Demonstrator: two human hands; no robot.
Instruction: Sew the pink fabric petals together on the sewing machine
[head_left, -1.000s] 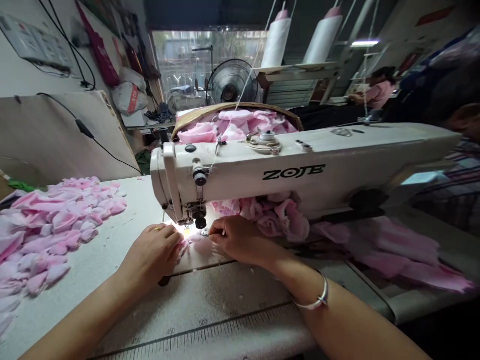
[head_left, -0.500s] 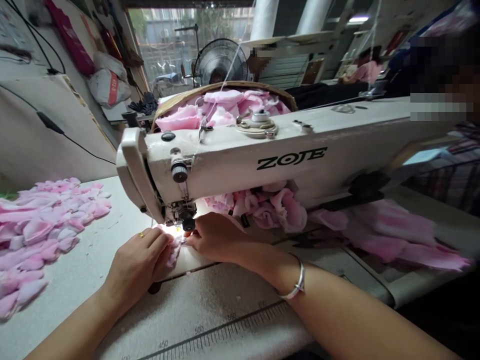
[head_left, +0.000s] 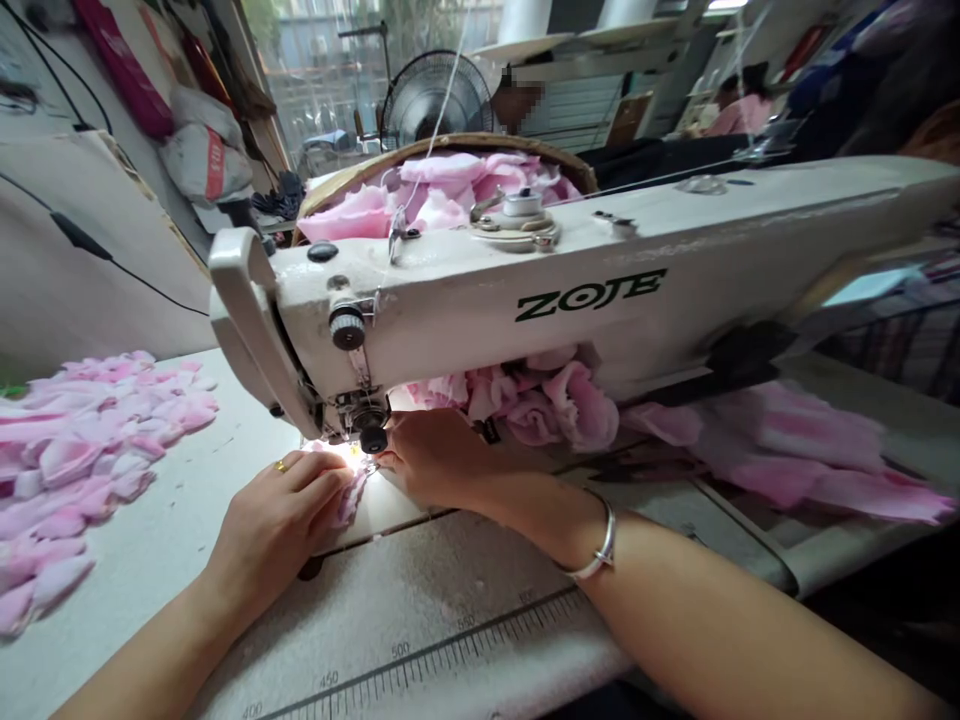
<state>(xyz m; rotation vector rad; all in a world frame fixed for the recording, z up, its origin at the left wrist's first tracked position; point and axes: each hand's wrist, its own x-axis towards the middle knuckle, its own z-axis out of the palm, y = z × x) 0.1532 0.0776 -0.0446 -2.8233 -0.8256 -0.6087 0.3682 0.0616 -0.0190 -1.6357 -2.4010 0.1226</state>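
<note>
Under the lit needle area of the white sewing machine [head_left: 450, 320] lies a small piece of pink fabric [head_left: 351, 502]. My left hand [head_left: 281, 510], with a ring on one finger, is closed on this fabric just left of the presser foot. Close on the needle's right side is my right hand [head_left: 439, 460], fingers bent together, a silver bangle at the wrist. Its fingertips are partly hidden by the machine head, so what they pinch cannot be made out.
Pink fabric petals [head_left: 82, 450] spread over the table's left side. Pink fabric flowers [head_left: 574, 405] lie behind the machine arm, more pink cloth [head_left: 795, 450] at right. Dark scissors [head_left: 637, 468] rest beside the right forearm. A basket [head_left: 585, 178] of pink pieces stands behind; a ruler strip [head_left: 435, 650] runs in front.
The view has shifted slightly, so the machine appears a little higher and further left. Both hands stay at the needle area in nearly the same pose.
</note>
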